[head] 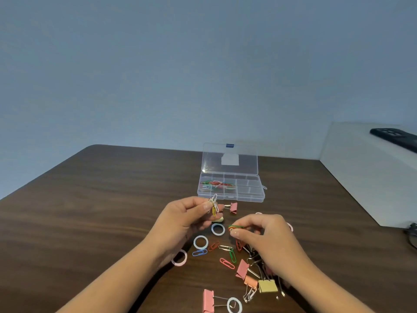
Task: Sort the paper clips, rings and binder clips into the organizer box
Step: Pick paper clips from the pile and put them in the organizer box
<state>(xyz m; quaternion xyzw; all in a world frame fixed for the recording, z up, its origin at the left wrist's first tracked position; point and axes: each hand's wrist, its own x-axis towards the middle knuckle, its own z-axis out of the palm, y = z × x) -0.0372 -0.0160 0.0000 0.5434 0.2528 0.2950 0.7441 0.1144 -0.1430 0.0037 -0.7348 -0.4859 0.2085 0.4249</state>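
Dark desk (90,211) nearest me carries binder clips (242,268), rings (200,242) and loose paper clips (227,263). Further out, my right hand (270,236) pinches green and orange clips (235,227); my left hand (182,216) pinches a white-and-yellow bunch (214,205). Beyond, the organizer box (230,199) lies open. I reckon that dangling bunch could slip, scattering into the wrong compartment.

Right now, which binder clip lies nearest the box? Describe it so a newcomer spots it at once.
Start at the clear box, lid up, at the table's far side. Just in front of it, beside the left hand, lies a pink binder clip. It lies alone; the other binder clips sit nearer the person, behind the right hand.
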